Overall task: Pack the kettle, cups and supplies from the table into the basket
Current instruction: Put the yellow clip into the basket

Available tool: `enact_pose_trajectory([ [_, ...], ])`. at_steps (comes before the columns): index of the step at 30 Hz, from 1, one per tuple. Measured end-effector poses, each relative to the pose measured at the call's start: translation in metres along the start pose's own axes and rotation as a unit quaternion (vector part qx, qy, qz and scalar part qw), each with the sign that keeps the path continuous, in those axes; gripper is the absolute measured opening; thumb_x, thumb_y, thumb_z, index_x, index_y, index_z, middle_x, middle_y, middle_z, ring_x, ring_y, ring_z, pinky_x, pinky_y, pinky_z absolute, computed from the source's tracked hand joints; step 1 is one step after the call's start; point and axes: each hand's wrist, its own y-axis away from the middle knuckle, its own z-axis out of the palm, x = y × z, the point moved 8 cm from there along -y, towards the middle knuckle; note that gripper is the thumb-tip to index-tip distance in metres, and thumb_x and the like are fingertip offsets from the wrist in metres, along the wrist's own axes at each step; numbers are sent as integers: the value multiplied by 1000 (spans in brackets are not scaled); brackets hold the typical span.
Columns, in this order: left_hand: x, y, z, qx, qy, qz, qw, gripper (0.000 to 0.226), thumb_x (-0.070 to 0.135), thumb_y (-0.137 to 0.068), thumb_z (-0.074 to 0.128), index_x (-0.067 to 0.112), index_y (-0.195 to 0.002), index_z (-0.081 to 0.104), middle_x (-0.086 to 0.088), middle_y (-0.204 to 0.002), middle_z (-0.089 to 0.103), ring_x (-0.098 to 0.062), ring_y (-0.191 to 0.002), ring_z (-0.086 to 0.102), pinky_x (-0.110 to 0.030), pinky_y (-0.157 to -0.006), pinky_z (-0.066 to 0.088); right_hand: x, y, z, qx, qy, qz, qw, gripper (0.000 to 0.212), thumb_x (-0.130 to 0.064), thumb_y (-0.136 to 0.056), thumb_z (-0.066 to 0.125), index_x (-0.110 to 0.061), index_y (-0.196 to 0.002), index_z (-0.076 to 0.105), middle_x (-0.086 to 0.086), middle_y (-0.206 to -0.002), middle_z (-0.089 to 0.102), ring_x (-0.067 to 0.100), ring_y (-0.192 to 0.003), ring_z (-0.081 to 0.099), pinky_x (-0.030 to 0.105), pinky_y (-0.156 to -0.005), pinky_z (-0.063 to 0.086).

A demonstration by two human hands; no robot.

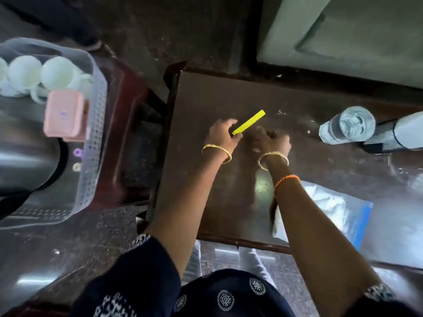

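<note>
Now yellow stick [249, 122] slants up-right in left hand [223, 133]

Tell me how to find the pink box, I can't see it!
Look at the far left, where a see-through plastic basket sits on a dark red stool. Inside it, white cups line the far end and a shiny kettle fills the near end. The pink box lies between them, against the basket's right wall; it is the only pink, square-cornered thing there.
</note>
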Motion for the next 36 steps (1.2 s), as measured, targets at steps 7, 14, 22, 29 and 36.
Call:
enact_pose_trajectory([
  [7,-1,-10,28,31,-125,-9,992,19,6,-87,53,6,-101,66,-17,-107,60,-36,-101,58,-43,-81,49,-5,-29,32,-87,23,36,995,29,-34,-77,73,-6,-73,68,7,-60,67,14,-47,66,28,-44,57],
  [14,-33,36,11,84,12,-39,996,27,-4,-86,54,5,-108,69,-20,-103,65,-32,-97,61,-31,-88,44,15,-5,30,-79,-119,67,987,15,-11,-77,75,-8,-86,63,8,-71,68,11,-52,67,26,-50,56],
  [22,-88,96,-47,150,130,-101,975,28,-3,-89,49,6,-103,72,-21,-93,67,-35,-83,65,-39,-84,53,21,70,53,-167,-185,53,967,12,5,-82,66,-3,-91,63,10,-73,57,12,-61,58,18,-52,56],
  [29,-121,158,-139,233,143,-90,958,17,0,-82,64,3,-96,72,-16,-94,71,-24,-77,65,-12,-65,48,-41,170,104,-298,-210,18,931,12,5,-77,63,-6,-78,60,13,-80,63,8,-62,67,27,-70,59],
  [36,-159,210,-242,401,141,-90,900,17,12,-79,72,6,-94,74,-18,-90,67,-24,-76,64,-25,-69,53,-126,263,200,-381,-41,-148,912,9,-3,-78,73,-7,-81,65,9,-70,64,17,-61,65,26,-64,60],
])
